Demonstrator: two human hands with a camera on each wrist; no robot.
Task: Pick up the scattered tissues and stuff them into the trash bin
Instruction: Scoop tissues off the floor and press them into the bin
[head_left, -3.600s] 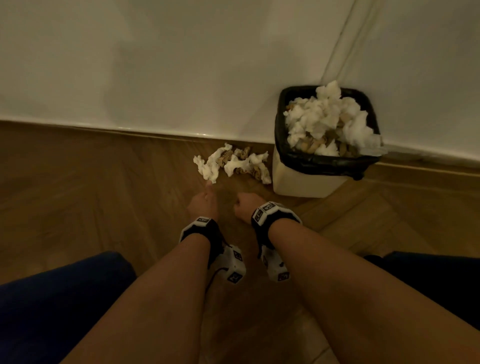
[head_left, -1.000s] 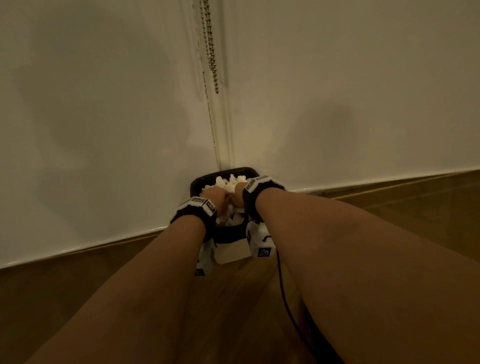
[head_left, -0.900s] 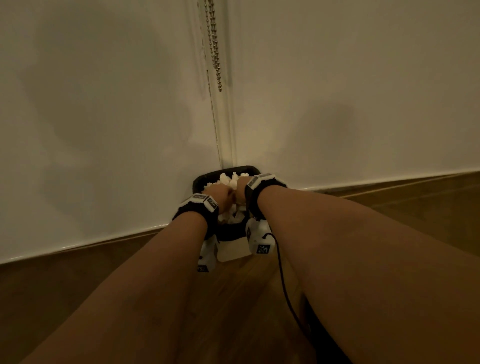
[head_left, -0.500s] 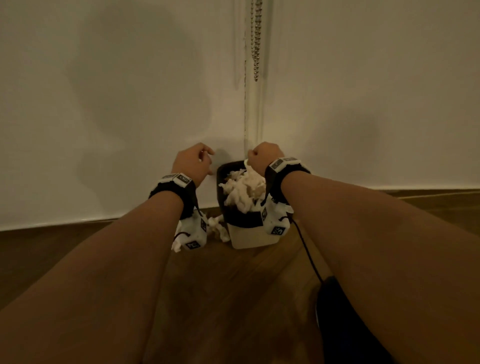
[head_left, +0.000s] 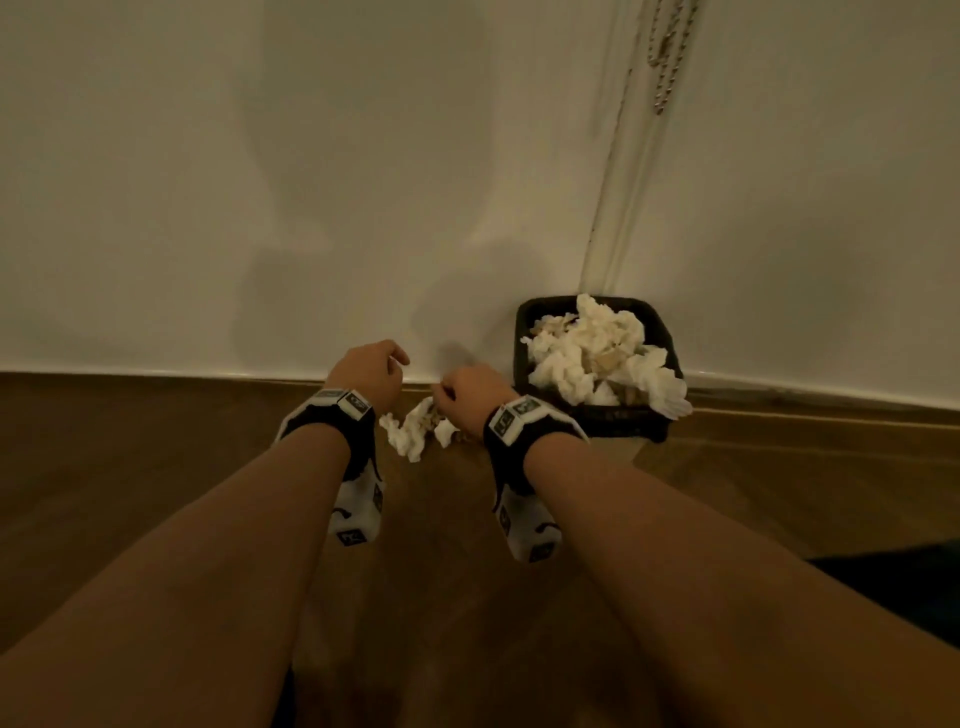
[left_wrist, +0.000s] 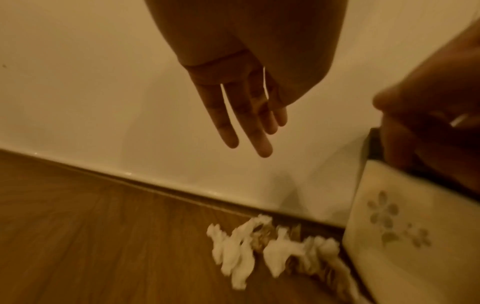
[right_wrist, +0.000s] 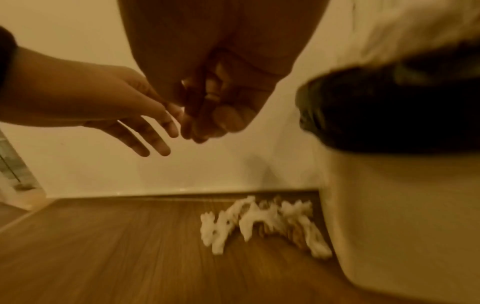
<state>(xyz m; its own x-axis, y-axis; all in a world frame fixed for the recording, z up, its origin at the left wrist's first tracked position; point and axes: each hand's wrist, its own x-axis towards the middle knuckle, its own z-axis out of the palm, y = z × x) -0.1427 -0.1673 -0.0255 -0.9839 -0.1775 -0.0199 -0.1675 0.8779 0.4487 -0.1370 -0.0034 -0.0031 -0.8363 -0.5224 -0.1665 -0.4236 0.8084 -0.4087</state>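
A cream trash bin (head_left: 626, 447) with a black liner stands against the wall, heaped with crumpled white tissues (head_left: 587, 353). More scattered tissues (head_left: 410, 434) lie on the wooden floor just left of the bin, also in the left wrist view (left_wrist: 241, 253) and the right wrist view (right_wrist: 249, 222). My left hand (left_wrist: 249, 131) hangs above them with straight fingers and holds nothing. My right hand (right_wrist: 205, 127) hovers beside it, closer to the bin, fingers curled in against the thumb with nothing in them. In the head view my left hand (head_left: 392, 364) and right hand (head_left: 447, 395) sit side by side.
A white wall (head_left: 311, 208) with a skirting edge runs right behind the tissues and bin. A bead chain (head_left: 665, 78) hangs above the bin. Brown wooden floor (head_left: 156, 467) stretches to the left and front. A dark trouser leg (head_left: 893, 582) shows at right.
Both hands have come off the heap in the bin and moved down and left, over the tissues on the floor. The left hand's fingers have straightened.
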